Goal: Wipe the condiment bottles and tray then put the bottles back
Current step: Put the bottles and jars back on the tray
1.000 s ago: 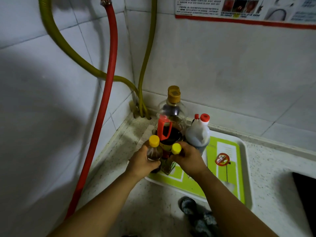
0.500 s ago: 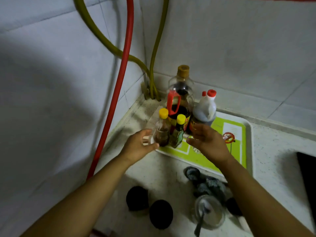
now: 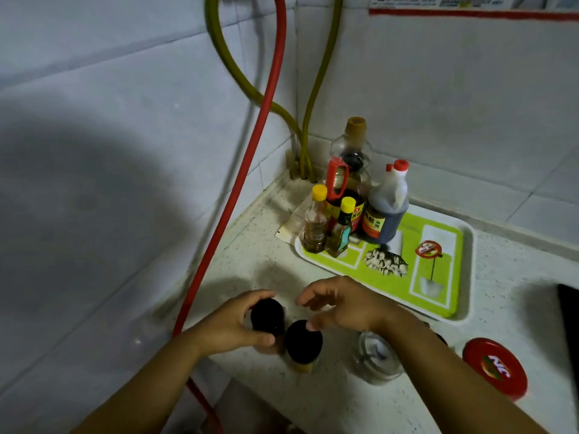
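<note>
Left hand [image 3: 230, 328] curled round black-capped jar [image 3: 267, 314]; right hand [image 3: 347, 303] loose above second jar [image 3: 303, 341], touching cap; lift upright, set on tray [image 3: 463, 311] beside bottles [image 3: 351, 208].

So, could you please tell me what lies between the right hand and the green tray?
In the head view, only bare speckled countertop separates the right hand from the green tray; nothing stands in that stretch.

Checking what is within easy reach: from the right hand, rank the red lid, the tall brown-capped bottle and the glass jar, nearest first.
From the right hand:
1. Glass jar, on the counter just under its wrist.
2. Red lid, on the counter farther right.
3. Tall brown-capped bottle, at the tray's back corner by the wall.
</note>
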The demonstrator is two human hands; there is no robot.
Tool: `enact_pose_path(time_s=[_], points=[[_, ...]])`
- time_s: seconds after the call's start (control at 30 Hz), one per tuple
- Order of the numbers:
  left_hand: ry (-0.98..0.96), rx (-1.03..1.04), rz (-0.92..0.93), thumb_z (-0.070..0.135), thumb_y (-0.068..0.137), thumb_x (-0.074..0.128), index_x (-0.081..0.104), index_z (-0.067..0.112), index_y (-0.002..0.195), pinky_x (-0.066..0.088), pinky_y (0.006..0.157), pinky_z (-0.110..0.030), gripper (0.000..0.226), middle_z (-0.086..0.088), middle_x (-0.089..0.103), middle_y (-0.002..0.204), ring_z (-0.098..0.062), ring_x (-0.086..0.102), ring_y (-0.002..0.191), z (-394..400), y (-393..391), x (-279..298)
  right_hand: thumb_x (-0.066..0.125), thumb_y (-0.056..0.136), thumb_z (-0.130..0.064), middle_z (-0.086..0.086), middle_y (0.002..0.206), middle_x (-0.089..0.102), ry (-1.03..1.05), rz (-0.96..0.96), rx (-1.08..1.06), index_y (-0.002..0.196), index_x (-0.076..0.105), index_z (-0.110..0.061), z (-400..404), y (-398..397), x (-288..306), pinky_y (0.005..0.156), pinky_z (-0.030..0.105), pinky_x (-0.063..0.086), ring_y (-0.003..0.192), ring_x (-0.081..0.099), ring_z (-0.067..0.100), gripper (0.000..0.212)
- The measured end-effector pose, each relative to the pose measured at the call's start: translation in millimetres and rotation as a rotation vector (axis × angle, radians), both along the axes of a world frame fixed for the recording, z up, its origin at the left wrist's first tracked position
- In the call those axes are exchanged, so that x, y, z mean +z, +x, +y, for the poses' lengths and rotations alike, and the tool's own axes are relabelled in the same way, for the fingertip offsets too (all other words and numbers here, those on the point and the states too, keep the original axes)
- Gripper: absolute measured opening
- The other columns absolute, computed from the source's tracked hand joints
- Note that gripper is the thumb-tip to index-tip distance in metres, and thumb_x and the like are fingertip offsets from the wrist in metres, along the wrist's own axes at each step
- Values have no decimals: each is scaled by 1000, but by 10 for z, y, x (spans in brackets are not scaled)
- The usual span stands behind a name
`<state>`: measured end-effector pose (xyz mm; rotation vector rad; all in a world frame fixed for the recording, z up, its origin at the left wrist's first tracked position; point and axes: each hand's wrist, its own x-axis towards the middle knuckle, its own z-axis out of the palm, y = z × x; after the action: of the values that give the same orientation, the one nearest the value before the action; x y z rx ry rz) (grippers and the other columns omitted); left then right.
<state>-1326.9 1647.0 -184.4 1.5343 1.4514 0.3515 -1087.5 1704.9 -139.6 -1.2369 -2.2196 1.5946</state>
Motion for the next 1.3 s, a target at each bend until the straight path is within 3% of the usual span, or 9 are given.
enact_pose_path(time_s=[0.2, 0.37, 0.5, 0.6, 0.7, 0.97, 1.13, 1.2, 1.3], points=[[86, 109, 76, 32, 67, 83, 15, 35, 147, 33, 113, -35, 106, 12, 28, 150, -9, 27, 139, -144, 187, -170, 78, 72, -12, -12, 125, 58, 1, -132, 176, 123, 57, -29, -65, -17, 1, 96, 31, 48, 116, 53, 10, 58], [108, 176, 92, 24, 71, 80, 20, 30, 147, 35, 112, -37, 97, 4, 37, 147, -16, 35, 137, -143, 294, -193, 81, 67, -14, -11, 132, 51, 24, -314, 323, 128, 46, -41, -65, -76, -53, 102, 40, 43, 121, 48, 15, 76], [130, 204, 75, 22, 69, 81, 30, 31, 140, 38, 109, -33, 88, 8, 46, 138, -13, 42, 130, -150, 287, -217, 81, 67, -11, -7, 127, 55, 37, -340, 396, 126, 45, -37, -65, -130, -67, 100, 37, 43, 118, 50, 18, 74], [185, 247, 60, 20, 68, 82, 36, 45, 117, 44, 101, -22, 72, 19, 52, 119, -7, 50, 117, -128, 282, -219, 81, 66, -12, -9, 123, 57, 48, -317, 391, 122, 47, -38, -45, -145, -135, 92, 30, 44, 113, 53, 16, 71], [241, 298, 51, 15, 67, 82, 38, 50, 106, 42, 87, -10, 68, 24, 52, 109, -2, 51, 106, -52, 282, -139, 82, 63, -16, -11, 119, 59, 61, -277, 333, 116, 50, -41, 17, -105, -206, 91, 31, 48, 109, 56, 15, 67], [297, 249, 55, 16, 70, 80, 39, 39, 122, 46, 98, -28, 71, 12, 54, 118, -10, 51, 115, 436, 478, 72, 79, 57, -18, -7, 105, 63, 127, 2, 16, 108, 56, -33, 405, 377, -87, 88, 30, 50, 102, 59, 9, 58], [315, 159, 30, 20, 70, 81, 37, 32, 136, 41, 103, -25, 80, 11, 50, 131, -6, 45, 122, 803, 828, 92, 81, 65, -5, -6, 104, 62, 193, 73, -254, 111, 55, -28, 648, 822, 17, 77, 11, 46, 95, 58, 5, 58], [336, 120, 17, 19, 71, 80, 35, 30, 140, 36, 101, -20, 83, 12, 44, 133, -4, 41, 123, 956, 998, 108, 83, 62, -6, -10, 102, 62, 228, 89, -374, 106, 53, -37, 731, 970, 16, 81, 19, 48, 97, 59, 8, 61], [403, 68, 39, 20, 71, 79, 36, 29, 140, 35, 105, -25, 82, 10, 34, 131, -12, 36, 129, 1166, 1245, 123, 84, 54, -16, -8, 94, 65, 281, 62, -527, 98, 54, -39, 842, 1127, -45, 78, 31, 51, 91, 62, 16, 58]])
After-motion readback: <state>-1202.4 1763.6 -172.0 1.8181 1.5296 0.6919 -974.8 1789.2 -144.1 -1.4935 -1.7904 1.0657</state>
